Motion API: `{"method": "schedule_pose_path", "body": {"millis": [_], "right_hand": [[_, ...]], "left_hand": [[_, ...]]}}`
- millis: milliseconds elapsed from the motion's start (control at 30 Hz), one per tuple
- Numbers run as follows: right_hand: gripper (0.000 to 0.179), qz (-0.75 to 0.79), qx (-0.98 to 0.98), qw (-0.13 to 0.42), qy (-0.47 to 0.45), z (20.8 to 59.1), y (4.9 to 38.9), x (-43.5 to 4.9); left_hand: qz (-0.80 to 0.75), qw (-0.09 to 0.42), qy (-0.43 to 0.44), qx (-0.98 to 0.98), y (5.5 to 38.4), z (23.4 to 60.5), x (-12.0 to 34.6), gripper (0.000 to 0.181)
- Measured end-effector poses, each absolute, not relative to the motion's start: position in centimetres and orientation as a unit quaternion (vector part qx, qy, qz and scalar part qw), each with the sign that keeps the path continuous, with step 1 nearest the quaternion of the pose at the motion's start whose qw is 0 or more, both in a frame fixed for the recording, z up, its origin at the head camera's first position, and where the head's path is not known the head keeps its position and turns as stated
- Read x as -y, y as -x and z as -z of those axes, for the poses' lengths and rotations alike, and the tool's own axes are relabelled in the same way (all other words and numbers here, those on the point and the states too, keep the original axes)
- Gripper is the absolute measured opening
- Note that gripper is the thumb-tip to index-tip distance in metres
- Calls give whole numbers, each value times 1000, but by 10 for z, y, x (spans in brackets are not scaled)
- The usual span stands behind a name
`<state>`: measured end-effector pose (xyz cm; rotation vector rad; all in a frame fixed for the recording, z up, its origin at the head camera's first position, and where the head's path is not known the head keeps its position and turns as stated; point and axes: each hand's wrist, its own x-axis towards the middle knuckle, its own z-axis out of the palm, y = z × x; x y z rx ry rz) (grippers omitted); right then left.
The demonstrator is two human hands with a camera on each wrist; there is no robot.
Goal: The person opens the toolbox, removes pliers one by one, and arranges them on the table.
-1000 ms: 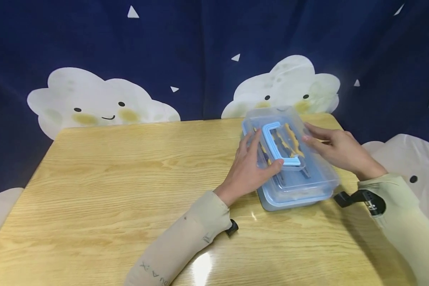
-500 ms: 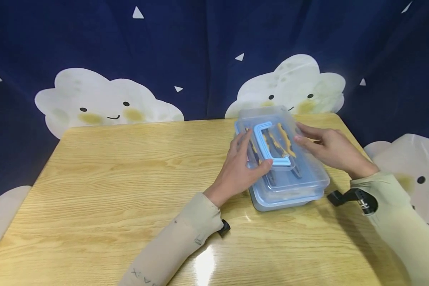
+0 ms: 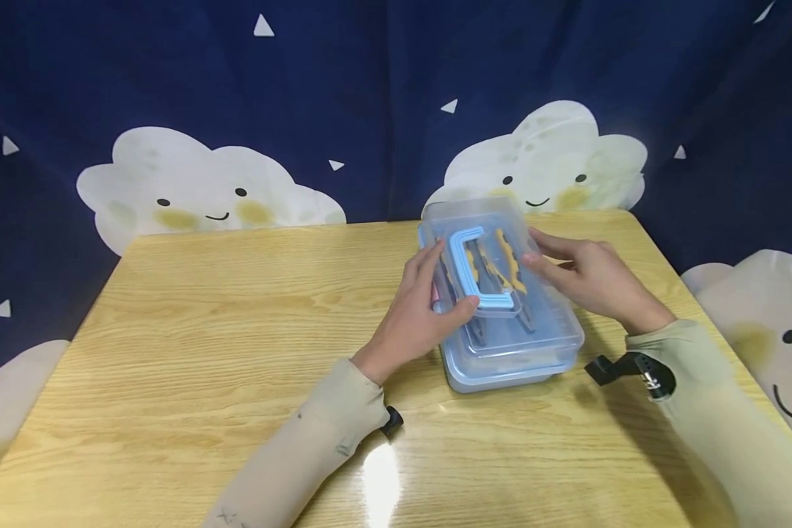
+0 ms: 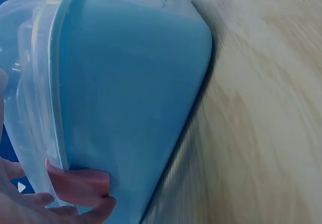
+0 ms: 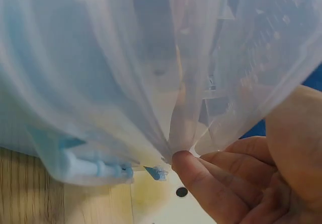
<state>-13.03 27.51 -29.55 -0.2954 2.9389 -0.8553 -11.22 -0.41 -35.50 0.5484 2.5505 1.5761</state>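
Note:
A blue plastic storage box (image 3: 495, 383) with a clear lid (image 3: 546, 334) stands on the wooden table, right of centre in the head view. On the lid lies a light-blue handle (image 3: 465, 268). Several long yellow-and-dark items (image 3: 511, 260) with grey ends show through the lid; their kind is unclear. My left hand (image 3: 412, 315) holds the box's left side, thumb by the handle, fingertips at a pink latch (image 4: 80, 186). My right hand (image 3: 587, 279) pinches the lid's right edge. A light-blue latch (image 5: 95, 166) shows in the right wrist view.
The wooden table (image 3: 251, 323) extends to the left and in front of the box. A dark blue curtain (image 3: 237, 73) with smiling clouds hangs behind. Black straps, one of them (image 3: 653, 374) on the right sleeve, circle both wrists.
The storage box has moved left across the table, and both hands have moved along with it, keeping their places on it. The head view has turned slightly left.

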Motion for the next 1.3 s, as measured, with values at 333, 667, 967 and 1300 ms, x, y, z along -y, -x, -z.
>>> {"method": "schedule_pose_path", "body": {"millis": [333, 667, 967, 1300], "right_hand": [[70, 289, -950, 25, 116, 301, 132, -249], [67, 299, -943, 18, 143, 303, 140, -225], [67, 298, -941, 16, 160, 304, 149, -203], [70, 297, -942, 30, 155, 302, 154, -192]], "left_hand": [[-524, 43, -179, -832, 112, 357, 33, 93], [-527, 23, -170, -833, 111, 357, 58, 90], [-537, 23, -155, -829, 111, 356, 79, 89], [-521, 30, -149, -840, 111, 352, 92, 90]]}}
